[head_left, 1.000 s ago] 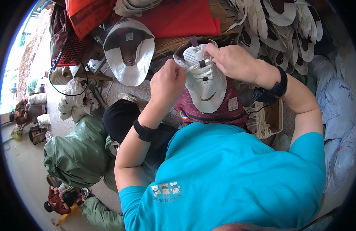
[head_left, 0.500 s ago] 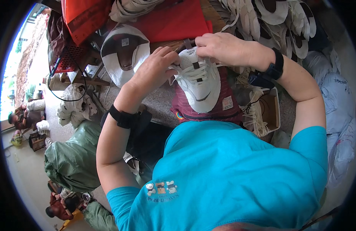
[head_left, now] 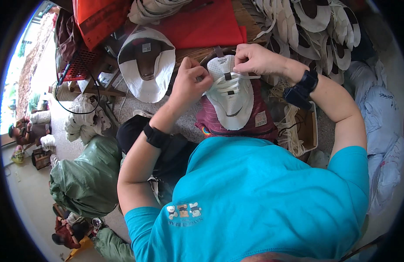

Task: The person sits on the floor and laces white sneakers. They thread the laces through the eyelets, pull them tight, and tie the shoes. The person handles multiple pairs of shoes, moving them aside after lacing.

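A white shoe upper point(head_left: 234, 114) with a brown lining lies toe-end toward me on a maroon cloth bundle point(head_left: 265, 129). White shoelaces point(head_left: 230, 86) run crosswise through its eyelets over the perforated tongue point(head_left: 219, 65). At the upper's left edge my left hand point(head_left: 189, 83) is closed, its fingers curled in a pinch at the lace. Beyond the right edge my right hand point(head_left: 256, 60) pinches the lace between thumb and fingers, and a white strand sticks out beneath it. The fingers partly hide the eyelet rows.
Another white upper point(head_left: 162, 83) lies to the left by a red sheet point(head_left: 206, 26). Many uppers point(head_left: 315, 19) are heaped at the far right. Loose laces point(head_left: 291, 131) hang over a box point(head_left: 314, 131). Green sacks point(head_left: 86, 179) and people point(head_left: 69, 231) are at the left.
My left hand has drawn slightly right and down, its fingers curling more. My right hand has moved a little right and down onto the lace. The view has shifted slightly.
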`<state>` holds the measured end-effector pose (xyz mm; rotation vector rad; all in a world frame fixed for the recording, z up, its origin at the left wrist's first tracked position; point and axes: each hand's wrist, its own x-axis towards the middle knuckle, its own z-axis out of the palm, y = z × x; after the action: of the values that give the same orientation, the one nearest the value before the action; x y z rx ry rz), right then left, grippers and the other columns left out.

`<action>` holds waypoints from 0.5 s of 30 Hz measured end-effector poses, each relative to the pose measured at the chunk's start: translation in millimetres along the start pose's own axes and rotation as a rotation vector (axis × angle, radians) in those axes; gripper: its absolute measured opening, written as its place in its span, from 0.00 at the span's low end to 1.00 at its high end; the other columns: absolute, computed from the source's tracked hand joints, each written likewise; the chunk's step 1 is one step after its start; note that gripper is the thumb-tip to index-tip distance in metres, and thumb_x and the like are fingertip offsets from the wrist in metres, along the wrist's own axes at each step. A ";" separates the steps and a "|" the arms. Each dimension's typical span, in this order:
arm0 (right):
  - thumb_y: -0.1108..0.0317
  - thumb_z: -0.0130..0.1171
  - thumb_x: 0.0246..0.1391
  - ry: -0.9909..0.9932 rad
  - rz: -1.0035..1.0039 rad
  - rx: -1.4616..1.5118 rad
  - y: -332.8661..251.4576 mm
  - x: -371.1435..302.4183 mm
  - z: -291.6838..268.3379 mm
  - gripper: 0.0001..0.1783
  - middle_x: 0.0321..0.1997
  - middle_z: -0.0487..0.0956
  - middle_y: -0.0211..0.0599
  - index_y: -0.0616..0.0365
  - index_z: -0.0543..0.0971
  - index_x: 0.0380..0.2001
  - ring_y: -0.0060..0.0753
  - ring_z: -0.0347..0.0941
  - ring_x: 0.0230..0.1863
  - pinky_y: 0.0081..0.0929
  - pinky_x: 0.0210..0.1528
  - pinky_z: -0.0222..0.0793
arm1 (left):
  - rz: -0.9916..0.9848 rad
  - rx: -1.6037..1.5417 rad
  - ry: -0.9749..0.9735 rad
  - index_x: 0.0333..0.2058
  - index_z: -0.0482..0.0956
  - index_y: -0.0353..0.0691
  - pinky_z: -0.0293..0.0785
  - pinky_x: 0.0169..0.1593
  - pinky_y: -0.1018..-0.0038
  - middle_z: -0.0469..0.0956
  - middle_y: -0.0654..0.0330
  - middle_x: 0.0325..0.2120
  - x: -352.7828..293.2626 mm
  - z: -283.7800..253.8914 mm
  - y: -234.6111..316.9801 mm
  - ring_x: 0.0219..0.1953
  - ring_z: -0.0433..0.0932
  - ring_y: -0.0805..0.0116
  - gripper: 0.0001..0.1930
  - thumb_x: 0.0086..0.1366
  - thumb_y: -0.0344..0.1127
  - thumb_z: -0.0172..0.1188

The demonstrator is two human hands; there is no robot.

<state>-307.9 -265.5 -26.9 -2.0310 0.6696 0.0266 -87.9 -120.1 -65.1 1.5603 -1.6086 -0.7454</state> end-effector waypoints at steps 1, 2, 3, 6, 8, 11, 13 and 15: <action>0.64 0.63 0.55 0.039 0.066 0.121 1.4 0.5 5.0 0.09 0.37 0.71 0.29 0.59 0.82 0.28 0.23 0.70 0.40 0.24 0.41 0.65 | -0.014 -0.004 0.072 0.28 0.81 0.34 0.68 0.41 0.74 0.65 0.60 0.36 -3.1 6.7 -0.8 0.40 0.68 0.67 0.08 0.58 0.34 0.66; 0.64 0.63 0.55 0.078 0.132 0.242 1.4 0.3 8.2 0.09 0.38 0.71 0.28 0.59 0.82 0.28 0.22 0.70 0.40 0.23 0.41 0.65 | -0.028 -0.008 0.143 0.27 0.81 0.34 0.67 0.43 0.74 0.65 0.60 0.36 -5.6 11.8 -0.4 0.41 0.67 0.67 0.08 0.57 0.34 0.66; 0.64 0.63 0.55 0.080 0.179 0.347 -1.2 -0.7 7.9 0.09 0.38 0.72 0.28 0.59 0.83 0.29 0.22 0.70 0.40 0.22 0.41 0.65 | -0.044 -0.033 0.175 0.27 0.81 0.34 0.67 0.44 0.74 0.66 0.61 0.36 -6.7 15.6 0.8 0.42 0.67 0.67 0.09 0.58 0.34 0.66; 0.64 0.65 0.55 0.114 0.219 0.469 -7.4 -4.4 8.1 0.09 0.39 0.72 0.27 0.60 0.83 0.30 0.20 0.69 0.40 0.20 0.41 0.64 | -0.154 -0.196 0.251 0.25 0.80 0.34 0.65 0.48 0.75 0.67 0.62 0.37 -9.0 22.5 7.0 0.44 0.65 0.68 0.10 0.60 0.35 0.65; 0.65 0.65 0.56 0.165 0.113 0.289 -8.0 -6.4 14.1 0.09 0.40 0.72 0.26 0.60 0.83 0.32 0.19 0.69 0.41 0.19 0.42 0.64 | -0.312 -0.424 0.274 0.24 0.80 0.34 0.63 0.50 0.75 0.67 0.63 0.37 -9.3 20.8 18.8 0.45 0.64 0.70 0.11 0.62 0.34 0.64; 0.69 0.64 0.56 0.173 -0.230 0.072 -34.2 -15.1 9.9 0.07 0.41 0.71 0.26 0.61 0.82 0.31 0.18 0.68 0.42 0.19 0.45 0.64 | -0.109 -0.430 0.343 0.25 0.80 0.34 0.63 0.50 0.75 0.68 0.65 0.38 -3.0 4.8 53.7 0.46 0.64 0.71 0.11 0.65 0.34 0.63; 0.66 0.65 0.57 0.163 -0.451 0.308 -67.4 -17.1 -1.7 0.07 0.42 0.74 0.29 0.60 0.83 0.33 0.23 0.71 0.44 0.22 0.50 0.66 | 0.144 -0.411 0.400 0.25 0.81 0.34 0.66 0.45 0.77 0.70 0.63 0.35 12.5 -24.2 85.6 0.44 0.65 0.73 0.12 0.65 0.35 0.63; 0.68 0.64 0.58 0.082 -0.606 0.406 -97.3 -21.7 -12.6 0.06 0.45 0.76 0.29 0.60 0.82 0.34 0.21 0.71 0.45 0.20 0.50 0.66 | 0.227 -0.402 0.423 0.29 0.82 0.34 0.67 0.42 0.79 0.73 0.64 0.31 21.7 -44.8 117.8 0.39 0.68 0.75 0.10 0.67 0.34 0.61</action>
<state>-283.9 -228.3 63.4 -1.7653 0.0721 -0.5093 -114.2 -127.5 59.8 1.1301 -1.2079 -0.5295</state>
